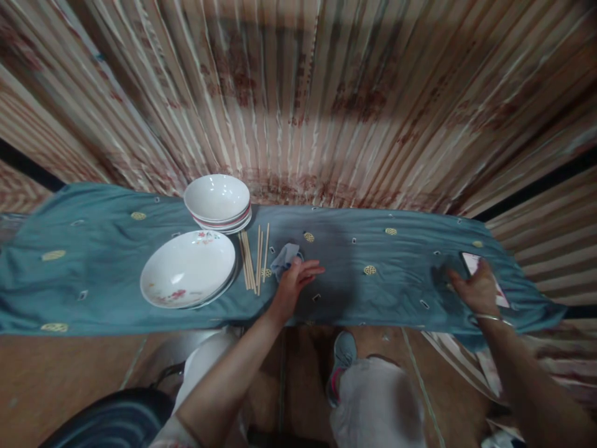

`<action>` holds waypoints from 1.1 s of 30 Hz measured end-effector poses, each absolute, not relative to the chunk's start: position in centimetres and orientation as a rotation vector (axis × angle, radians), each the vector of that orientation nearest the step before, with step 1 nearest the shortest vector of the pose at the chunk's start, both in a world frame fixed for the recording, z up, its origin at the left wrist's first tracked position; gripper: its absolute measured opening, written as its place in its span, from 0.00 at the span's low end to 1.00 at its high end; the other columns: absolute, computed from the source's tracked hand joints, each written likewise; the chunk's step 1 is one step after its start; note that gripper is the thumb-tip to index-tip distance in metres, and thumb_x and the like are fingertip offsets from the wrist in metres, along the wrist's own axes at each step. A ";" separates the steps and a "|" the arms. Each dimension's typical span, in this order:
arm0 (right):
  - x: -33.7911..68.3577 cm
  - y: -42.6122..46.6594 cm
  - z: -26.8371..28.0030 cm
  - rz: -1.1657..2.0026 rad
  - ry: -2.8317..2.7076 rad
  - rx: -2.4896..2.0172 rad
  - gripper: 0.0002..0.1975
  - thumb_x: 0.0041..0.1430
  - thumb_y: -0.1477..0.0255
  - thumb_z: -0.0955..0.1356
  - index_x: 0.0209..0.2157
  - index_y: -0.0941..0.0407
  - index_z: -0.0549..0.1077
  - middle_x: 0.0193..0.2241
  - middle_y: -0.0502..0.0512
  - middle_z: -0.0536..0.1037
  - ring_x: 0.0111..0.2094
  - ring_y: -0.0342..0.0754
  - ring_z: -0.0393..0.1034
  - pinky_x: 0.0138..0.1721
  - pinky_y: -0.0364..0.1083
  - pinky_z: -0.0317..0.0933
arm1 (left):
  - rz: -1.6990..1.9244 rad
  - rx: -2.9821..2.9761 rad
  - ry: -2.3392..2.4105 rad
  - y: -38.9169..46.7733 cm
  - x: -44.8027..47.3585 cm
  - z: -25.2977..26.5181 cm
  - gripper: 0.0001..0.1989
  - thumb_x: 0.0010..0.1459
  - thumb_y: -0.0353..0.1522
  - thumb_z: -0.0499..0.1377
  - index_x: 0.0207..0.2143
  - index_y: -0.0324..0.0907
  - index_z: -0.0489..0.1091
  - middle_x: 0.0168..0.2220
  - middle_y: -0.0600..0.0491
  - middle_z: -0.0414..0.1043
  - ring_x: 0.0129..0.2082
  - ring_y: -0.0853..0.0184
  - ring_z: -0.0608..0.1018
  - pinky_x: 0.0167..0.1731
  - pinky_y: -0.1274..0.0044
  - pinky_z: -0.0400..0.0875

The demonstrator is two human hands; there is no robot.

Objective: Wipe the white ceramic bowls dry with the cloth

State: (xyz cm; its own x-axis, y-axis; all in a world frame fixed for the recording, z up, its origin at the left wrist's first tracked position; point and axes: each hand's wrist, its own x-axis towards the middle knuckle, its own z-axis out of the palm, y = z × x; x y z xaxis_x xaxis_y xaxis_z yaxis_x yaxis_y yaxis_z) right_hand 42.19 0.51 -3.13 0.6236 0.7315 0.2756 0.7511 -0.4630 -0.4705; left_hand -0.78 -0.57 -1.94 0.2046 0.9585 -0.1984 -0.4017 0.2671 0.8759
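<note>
Near the middle of the cloth-covered table, my left hand (295, 283) has its fingers stretched out to the right and holds nothing. A crumpled grey-blue cloth (282, 260) lies right by its thumb; whether they touch I cannot tell. Several wooden chopsticks (254, 261) lie side by side just left of the cloth. Over at the right end, my right hand (476, 291) is slightly blurred, thumb and fingers apart. It hovers over or touches a phone (500, 294) with a lit screen, partly covering it.
A stack of white bowls (218, 198) stands at the table's back edge. In front of it sits a stack of large flowered oval plates (186, 269). The teal tablecloth (392, 298) hangs over the edges. Behind is a striped curtain (298, 112); a dark round stool (116, 423) stands lower left.
</note>
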 end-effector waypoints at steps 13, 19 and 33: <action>13.9 3.6 -4.3 0.471 -1.858 -1.405 0.30 0.59 0.61 0.64 0.61 0.58 0.61 0.60 0.66 0.66 0.62 0.56 0.60 0.62 0.60 0.54 | 1.243 0.835 1.008 -0.6 -2.9 -1.5 0.27 0.53 0.54 0.56 0.39 0.40 0.76 0.41 0.40 0.79 0.49 0.52 0.77 0.52 0.61 0.67; 8.8 4.0 -4.5 0.676 -1.757 -1.369 0.27 0.61 0.62 0.63 0.60 0.56 0.63 0.60 0.63 0.66 0.61 0.55 0.62 0.58 0.58 0.61 | 1.388 0.906 1.061 -0.5 -4.9 -1.6 0.19 0.55 0.47 0.59 0.38 0.42 0.77 0.47 0.44 0.77 0.54 0.54 0.74 0.57 0.62 0.63; 1.2 8.4 -1.1 0.772 -1.782 -1.383 0.21 0.64 0.68 0.61 0.57 0.57 0.66 0.55 0.62 0.73 0.53 0.51 0.71 0.55 0.51 0.62 | 1.486 0.712 1.089 0.6 -8.0 -1.2 0.24 0.60 0.42 0.56 0.57 0.44 0.64 0.65 0.47 0.59 0.65 0.59 0.61 0.62 0.67 0.58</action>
State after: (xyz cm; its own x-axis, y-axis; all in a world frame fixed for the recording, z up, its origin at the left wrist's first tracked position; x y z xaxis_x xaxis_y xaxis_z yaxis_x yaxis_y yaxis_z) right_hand 1.18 8.38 -1.06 -0.1458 0.9710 0.1893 0.5263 0.2381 -0.8163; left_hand -8.03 0.64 -1.24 -0.2120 0.9687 -0.1291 -0.4147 0.0304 0.9094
